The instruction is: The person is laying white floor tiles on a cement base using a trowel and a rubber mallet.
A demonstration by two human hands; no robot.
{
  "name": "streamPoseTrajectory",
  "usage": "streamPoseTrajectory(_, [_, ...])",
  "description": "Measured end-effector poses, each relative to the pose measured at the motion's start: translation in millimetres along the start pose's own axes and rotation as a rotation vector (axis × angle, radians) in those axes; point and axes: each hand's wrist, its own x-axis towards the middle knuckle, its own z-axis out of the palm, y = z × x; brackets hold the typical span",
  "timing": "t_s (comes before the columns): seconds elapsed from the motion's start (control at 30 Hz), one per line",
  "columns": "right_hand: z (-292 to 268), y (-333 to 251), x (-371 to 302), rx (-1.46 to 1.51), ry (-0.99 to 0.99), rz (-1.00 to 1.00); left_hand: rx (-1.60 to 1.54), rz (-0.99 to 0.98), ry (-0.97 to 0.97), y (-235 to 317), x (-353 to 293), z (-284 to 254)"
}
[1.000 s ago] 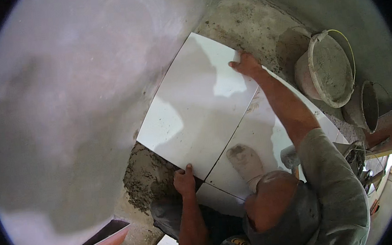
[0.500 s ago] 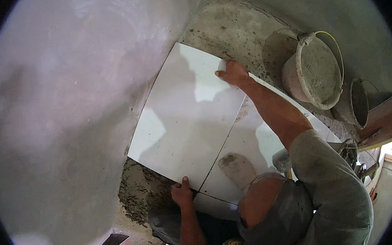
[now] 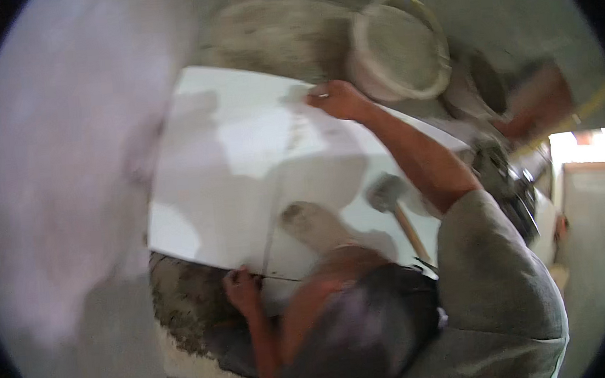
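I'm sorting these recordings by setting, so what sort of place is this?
Probably a room under construction or renovation: large white tiles laid side by side, a rough dark mortar-like patch along their edge, and a grey-headed mallet.

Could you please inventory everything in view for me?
Tiles: three or more, white, on floor
Mortar: one patch, dark grey, lower left
Mallet: one, grey head, on tiles
Full bucket: one, greyish, top right
Second bucket: one, dark, beside it
Blurred object: one, reddish brown, right
Jumbled gear: count unclear, dark, right
Walls: two, grey, left and top
Opening: one, bright, far right
Foot: one, dusty, on tile
Trousers: dark grey, bottom
Sleeve: one, grey, lower right
Left hand: one, tile's near edge
Right hand: one, tiles' far edge
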Motion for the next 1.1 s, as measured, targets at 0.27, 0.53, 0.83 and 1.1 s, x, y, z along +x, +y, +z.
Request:
streamPoseTrajectory(0.27, [9.9,33.8,-141.3,-0.383,-0.201,0.235,0.296,0.183,-0.183,-80.1,82.5,-41.6])
streamPoseTrajectory(0.53, [70.3,97.5,-222.4,-0.467,-0.271,0.376,0.473,0.557,0.050,-22.0,-2.5,-14.9])
streamPoseTrajectory(0.83, [132.4,169.5,-227.1,-0.218,-0.069,0.343,0.539,0.683,0.224,2.1,-3.9,-18.3])
streamPoseTrajectory(1.1, [51.7,28.7,-127.3,0.463,0.022,0.309,0.755,0.907,0.130,80.7,21.7,37.8])
